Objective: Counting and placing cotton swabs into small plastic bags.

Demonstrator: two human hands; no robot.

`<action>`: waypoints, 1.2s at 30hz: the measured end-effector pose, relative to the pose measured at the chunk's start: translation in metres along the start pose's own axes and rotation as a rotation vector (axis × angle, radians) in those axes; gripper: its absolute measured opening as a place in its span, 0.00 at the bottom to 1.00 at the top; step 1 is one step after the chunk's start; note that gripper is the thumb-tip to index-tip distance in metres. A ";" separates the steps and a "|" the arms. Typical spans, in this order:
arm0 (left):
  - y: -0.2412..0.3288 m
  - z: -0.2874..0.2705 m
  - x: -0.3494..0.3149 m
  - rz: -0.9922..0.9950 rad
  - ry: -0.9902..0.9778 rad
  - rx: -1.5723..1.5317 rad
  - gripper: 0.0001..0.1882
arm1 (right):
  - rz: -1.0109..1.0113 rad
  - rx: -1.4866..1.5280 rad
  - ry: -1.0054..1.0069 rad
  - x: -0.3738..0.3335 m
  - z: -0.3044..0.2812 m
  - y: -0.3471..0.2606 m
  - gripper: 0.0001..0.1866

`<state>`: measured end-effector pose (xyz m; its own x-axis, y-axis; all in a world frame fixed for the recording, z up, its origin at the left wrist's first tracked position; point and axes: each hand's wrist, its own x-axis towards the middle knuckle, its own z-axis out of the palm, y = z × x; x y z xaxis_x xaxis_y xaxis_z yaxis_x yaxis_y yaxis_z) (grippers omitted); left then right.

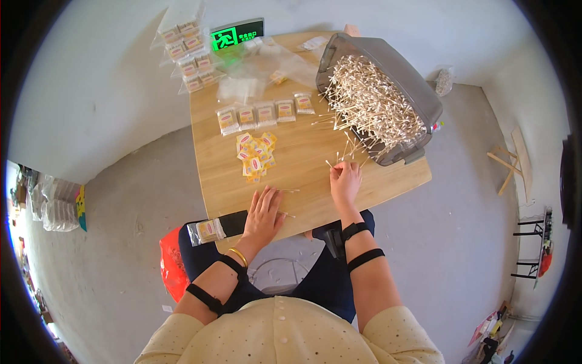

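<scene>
My right hand (345, 182) pinches cotton swabs at the table's right side, just in front of the tipped grey bin. Loose swabs (348, 148) lie spilled between its fingertips and the bin. Flat on the table near the front edge rests my left hand (262, 212), fingers stretched out. Swabs (290, 190) poke out from beside and under it; how many it covers is hidden. Farther in, a pile of small yellow and white cards (256, 155) lies on the wood. Behind the cards runs a row of filled swab packets (265, 114).
The grey bin (418, 79) lies tilted, heaped with cotton swabs (370, 100). Clear plastic bags (267, 67) cover the back, near a green exit sign (237, 35). Bags of packets (187, 51) stand at the back left. Another packet (209, 231) lies at the front left corner.
</scene>
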<state>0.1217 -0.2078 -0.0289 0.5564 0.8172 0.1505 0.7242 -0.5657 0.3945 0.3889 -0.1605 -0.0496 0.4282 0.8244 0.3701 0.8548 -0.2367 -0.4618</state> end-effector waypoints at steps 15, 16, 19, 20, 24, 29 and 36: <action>-0.004 0.005 0.017 -0.008 -0.077 0.039 0.38 | -0.293 0.391 -0.258 -0.020 0.006 -0.039 0.12; -0.004 0.007 0.017 -0.001 -0.096 0.059 0.38 | -0.228 0.353 -0.178 -0.010 0.002 -0.026 0.13; -0.003 0.006 0.016 0.007 -0.083 0.058 0.36 | 0.035 0.118 -0.132 0.026 -0.011 0.007 0.12; -0.002 0.006 0.016 0.007 -0.083 0.055 0.36 | 0.020 0.061 -0.146 0.030 -0.012 0.009 0.13; -0.002 0.005 0.017 0.006 -0.071 0.023 0.35 | -0.025 -0.085 -0.180 0.030 -0.006 0.007 0.16; -0.003 0.004 0.015 0.004 -0.058 0.001 0.36 | -0.085 -0.123 -0.193 0.012 -0.006 -0.004 0.21; -0.004 0.005 0.015 0.007 -0.057 -0.002 0.36 | -0.210 0.086 -0.230 -0.026 -0.016 -0.007 0.21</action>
<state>0.1288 -0.1940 -0.0334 0.5837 0.8056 0.1016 0.7192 -0.5711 0.3959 0.3767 -0.1888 -0.0435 0.1590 0.9477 0.2768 0.8852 -0.0127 -0.4651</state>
